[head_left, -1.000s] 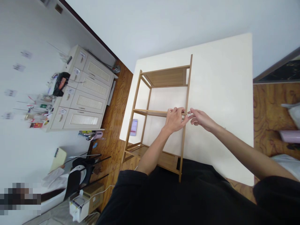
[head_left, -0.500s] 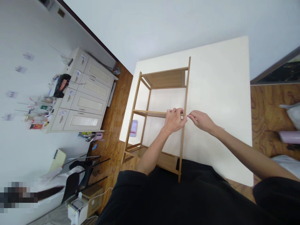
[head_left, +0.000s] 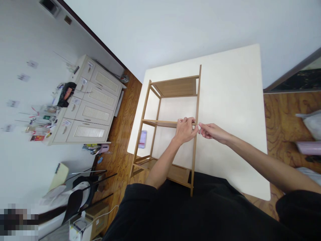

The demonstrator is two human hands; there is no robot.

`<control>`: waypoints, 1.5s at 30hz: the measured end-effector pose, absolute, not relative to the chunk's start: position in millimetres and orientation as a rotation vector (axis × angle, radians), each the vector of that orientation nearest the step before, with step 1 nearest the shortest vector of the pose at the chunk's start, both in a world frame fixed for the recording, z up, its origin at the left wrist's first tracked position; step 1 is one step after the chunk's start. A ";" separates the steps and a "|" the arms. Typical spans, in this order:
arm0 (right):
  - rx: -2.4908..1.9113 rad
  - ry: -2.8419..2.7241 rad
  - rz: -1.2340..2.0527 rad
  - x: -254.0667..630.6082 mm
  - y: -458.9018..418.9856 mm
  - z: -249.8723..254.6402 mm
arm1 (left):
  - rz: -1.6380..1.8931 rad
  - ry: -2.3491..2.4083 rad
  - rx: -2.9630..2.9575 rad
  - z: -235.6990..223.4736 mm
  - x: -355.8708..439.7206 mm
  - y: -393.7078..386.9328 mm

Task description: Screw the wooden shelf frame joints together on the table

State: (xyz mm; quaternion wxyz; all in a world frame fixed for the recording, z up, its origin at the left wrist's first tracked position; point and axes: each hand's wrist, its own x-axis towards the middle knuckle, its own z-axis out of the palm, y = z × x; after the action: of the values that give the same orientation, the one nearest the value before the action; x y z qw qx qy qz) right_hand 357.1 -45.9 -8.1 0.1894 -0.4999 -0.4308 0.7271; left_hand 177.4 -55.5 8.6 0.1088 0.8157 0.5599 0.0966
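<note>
a: where's the wooden rack?

b: centre of the frame, lying on its side on the white table. its lower end pokes off the table's near edge, over the person's dark top at the bottom of frame.

a: left hand?

b: mid-frame, curled round the middle shelf right where it meets the long upright rail. fingers wrapped over the shelf edge, thumb toward the rail. closed grip on the shelf, pretty firm-looking.

a: and the right hand?

b: just right of the rail, same height as the left. thumb + forefinger pinched together, tips at the rail's outer face, rest of the fingers loosely bent. there's something tiny in the pinch, too small to tell what. the 2 hands sit on opposite sides of the rail, nearly touching.

a: anything else on the rack?

b: top shelf sits toward the upper centre of the frame, bottom shelf low centre, partly hidden by the left forearm.

a: rest of the room?

b: small blurred card or phone on the table at the left edge, behind the rack's legs. cream drawer cabinet at left of frame w/ clutter on top, wood floor between it + the table. black chair and a cardboard box at lower left.
</note>
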 end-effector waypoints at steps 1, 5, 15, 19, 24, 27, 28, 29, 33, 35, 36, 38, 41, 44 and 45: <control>-1.406 -1.248 2.016 356.6 -46.0 -7.6 | 0.281 1.651 2.399 9.0 177.5 -55.5; -1.274 -1.597 1.788 360.1 -44.5 -2.6 | 0.283 1.653 2.377 11.5 177.7 -55.4; -1.257 -1.604 1.707 367.0 -50.5 -3.0 | 0.305 1.664 2.359 9.8 178.1 -55.7; -1.341 -1.373 1.773 359.8 -56.5 -7.6 | 0.322 1.663 2.385 9.6 178.0 -56.0; -1.341 -1.245 1.749 355.1 -60.6 -13.2 | 0.282 1.662 2.391 10.3 177.8 -55.7; -1.346 -1.312 1.708 360.7 -62.6 -14.9 | 0.282 1.668 2.394 9.3 177.7 -55.6; -1.342 -1.342 1.702 363.6 -64.2 -15.6 | 0.286 1.667 2.401 8.9 177.7 -55.7; -1.341 -1.370 1.695 366.9 -66.5 -16.8 | 0.289 1.665 2.408 8.4 177.7 -55.7; -1.454 -1.340 1.626 384.1 -85.7 -34.5 | 0.283 1.668 2.410 8.5 178.3 -55.6; -1.549 -1.264 1.623 396.3 -101.4 -53.2 | 0.279 1.670 2.394 9.7 178.7 -55.5; -1.594 -1.227 1.635 403.3 -110.4 -64.1 | 0.280 1.670 2.386 10.4 178.9 -55.5; -1.664 -1.109 1.642 418.1 -128.7 -85.6 | 0.286 1.669 2.373 11.5 179.2 -55.6; -1.750 -0.998 1.646 438.8 -148.3 -109.1 | 0.301 1.681 2.359 11.8 179.8 -56.0; -1.955 -1.122 1.481 452.1 -145.1 -117.4 | 0.309 1.692 2.350 11.2 180.5 -56.6; -2.034 -1.214 1.392 454.2 -138.2 -117.7 | 0.308 1.695 2.347 11.1 180.7 -56.8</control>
State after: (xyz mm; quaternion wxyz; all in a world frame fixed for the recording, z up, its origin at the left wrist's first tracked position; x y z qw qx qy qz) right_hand 454.2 -138.2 -117.7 0.1956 -0.7260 -0.4334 0.4968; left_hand 180.7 -56.8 11.1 0.1148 0.8009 0.5782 0.1052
